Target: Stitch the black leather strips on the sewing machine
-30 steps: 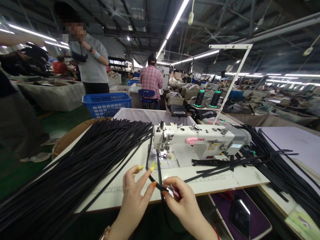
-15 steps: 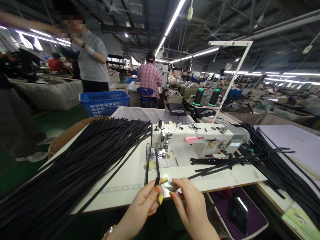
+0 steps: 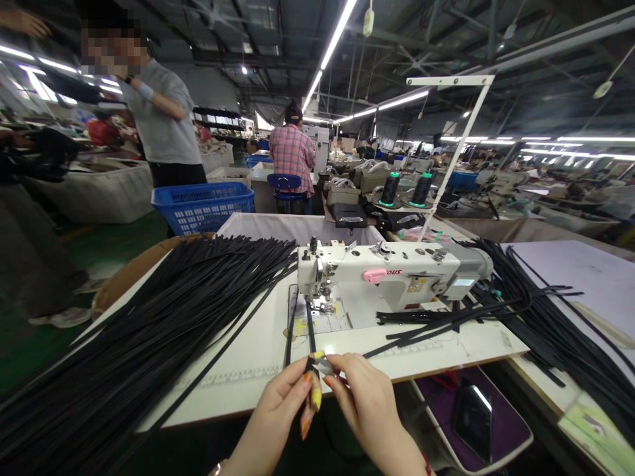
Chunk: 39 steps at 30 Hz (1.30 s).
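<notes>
My left hand (image 3: 285, 400) pinches the near end of a thin black strap (image 3: 309, 328) between thumb and forefinger at the table's front edge. Touching it from the right, my right hand (image 3: 360, 396) is closed on a small silvery tool (image 3: 325, 363) at the strap's tip; I cannot tell what the tool is. The strap runs away from me to the needle of a white sewing machine (image 3: 391, 277). A second black strap (image 3: 288, 334) lies parallel just left of it.
A big heap of black straps (image 3: 149, 330) covers the table's left half; more straps (image 3: 540, 317) pile at the right. A blue basket (image 3: 203, 205) and a standing person (image 3: 159, 125) are at back left. A seated person (image 3: 294, 158) works behind. A dark tray (image 3: 471, 410) sits at lower right.
My left hand went from spread fingers to a pinch on the strap end. Both hands moved slightly away from me, and the strap's near end now lies straight toward the needle.
</notes>
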{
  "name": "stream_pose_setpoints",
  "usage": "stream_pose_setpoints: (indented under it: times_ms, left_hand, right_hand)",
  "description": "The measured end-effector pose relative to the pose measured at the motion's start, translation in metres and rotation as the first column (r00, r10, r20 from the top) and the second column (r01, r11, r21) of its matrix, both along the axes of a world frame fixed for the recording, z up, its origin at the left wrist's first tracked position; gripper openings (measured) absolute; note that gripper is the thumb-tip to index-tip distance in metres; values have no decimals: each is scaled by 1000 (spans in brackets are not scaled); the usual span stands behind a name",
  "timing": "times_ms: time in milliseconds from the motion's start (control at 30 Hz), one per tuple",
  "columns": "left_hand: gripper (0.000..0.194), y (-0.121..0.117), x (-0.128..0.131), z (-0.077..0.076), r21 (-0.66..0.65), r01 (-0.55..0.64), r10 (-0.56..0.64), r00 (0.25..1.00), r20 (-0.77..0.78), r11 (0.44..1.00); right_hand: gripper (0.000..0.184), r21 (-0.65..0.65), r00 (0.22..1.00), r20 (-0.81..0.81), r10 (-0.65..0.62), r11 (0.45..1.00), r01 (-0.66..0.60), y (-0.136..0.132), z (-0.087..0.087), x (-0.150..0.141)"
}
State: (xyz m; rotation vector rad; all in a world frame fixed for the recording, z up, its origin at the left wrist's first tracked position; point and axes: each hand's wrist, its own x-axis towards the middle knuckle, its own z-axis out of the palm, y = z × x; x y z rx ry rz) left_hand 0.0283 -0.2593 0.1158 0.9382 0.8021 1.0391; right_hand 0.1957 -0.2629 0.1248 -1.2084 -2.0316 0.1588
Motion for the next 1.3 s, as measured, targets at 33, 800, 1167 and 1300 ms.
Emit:
stream_pose_setpoints:
  times_ms: [33, 800, 1167, 1300]
  left_hand:
    - [40, 0, 1, 1, 5, -2, 2, 1000, -9, 1000]
    - [34, -1, -3, 6, 81, 0, 9, 994, -110, 997]
    - [18, 3, -17, -3, 585, -246, 500, 804, -322, 773]
    - [25, 3, -26, -6, 647, -191, 515, 779, -357, 738]
  right_hand:
    - [16, 0, 1000, 13, -1, 1000, 1, 1, 1, 0]
    - [8, -138, 924, -366, -115, 988, 68, 3, -7, 2]
    - [15, -329, 838, -535, -106, 940, -90, 1, -12, -8]
    - [15, -325, 847, -526, -77, 938, -117, -1, -14, -13]
